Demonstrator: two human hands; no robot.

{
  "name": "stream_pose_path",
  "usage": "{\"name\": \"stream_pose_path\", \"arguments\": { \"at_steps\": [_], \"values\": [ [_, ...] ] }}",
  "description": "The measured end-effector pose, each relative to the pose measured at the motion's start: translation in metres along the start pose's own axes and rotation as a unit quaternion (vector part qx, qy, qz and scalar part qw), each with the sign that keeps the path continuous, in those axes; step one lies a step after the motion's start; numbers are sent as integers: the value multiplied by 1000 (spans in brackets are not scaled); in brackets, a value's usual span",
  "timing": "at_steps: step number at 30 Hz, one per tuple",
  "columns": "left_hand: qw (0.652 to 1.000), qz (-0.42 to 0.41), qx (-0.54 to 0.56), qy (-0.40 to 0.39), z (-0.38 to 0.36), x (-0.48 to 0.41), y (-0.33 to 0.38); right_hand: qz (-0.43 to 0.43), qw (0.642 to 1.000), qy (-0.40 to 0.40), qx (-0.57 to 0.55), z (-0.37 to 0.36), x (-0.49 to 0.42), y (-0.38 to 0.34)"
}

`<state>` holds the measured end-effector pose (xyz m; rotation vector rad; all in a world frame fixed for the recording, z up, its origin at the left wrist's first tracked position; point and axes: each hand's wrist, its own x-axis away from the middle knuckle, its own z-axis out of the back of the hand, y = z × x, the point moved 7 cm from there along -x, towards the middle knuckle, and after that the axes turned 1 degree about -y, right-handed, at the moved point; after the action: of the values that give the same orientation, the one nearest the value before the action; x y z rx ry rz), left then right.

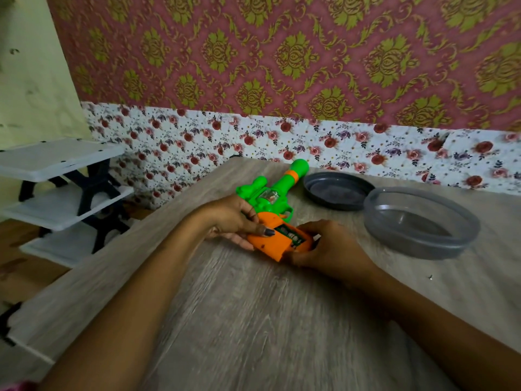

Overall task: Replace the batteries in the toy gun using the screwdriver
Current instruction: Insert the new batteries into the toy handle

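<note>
Plastic throughout, the green-barrelled, orange-handled toy gun [270, 198] lies on the grey wood-grain table [253, 320] and is probably light, stiff and rather slick. The person's left hand [234, 218] pinches the upper handle, and the right hand [327, 246] curls round its butt beside the open battery compartment [287, 235]. The handle looks like the soundest place to hold it.

One head-worn wide-angle view looks forward and down from above the near edge of the desk [253, 320]. Both forearms run up from the bottom corners, so the camera sits close over them. It faces the patterned wall [282, 52] across the desk, with a white shelf rack [56, 176] at the left edge.
</note>
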<state>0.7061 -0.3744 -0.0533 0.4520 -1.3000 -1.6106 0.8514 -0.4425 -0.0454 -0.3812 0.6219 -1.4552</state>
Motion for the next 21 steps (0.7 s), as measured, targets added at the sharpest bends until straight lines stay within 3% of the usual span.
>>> {"name": "stream_pose_path", "arguments": {
  "at_steps": [4, 12, 17, 21],
  "values": [
    [998, 2, 32, -60, -2, 4, 2, 9, 999, -40, -8, 1, -2, 1],
    [998, 10, 70, 1, -1, -2, -3, 55, 996, -58, 49, 3, -4, -2],
    [998, 23, 62, -9, -6, -1, -5, 74, 994, -55, 66, -2, -7, -3],
    [999, 21, 35, 3, -8, -2, -5, 46, 995, -10, 91, -5, -5, -2]
  ]
}}
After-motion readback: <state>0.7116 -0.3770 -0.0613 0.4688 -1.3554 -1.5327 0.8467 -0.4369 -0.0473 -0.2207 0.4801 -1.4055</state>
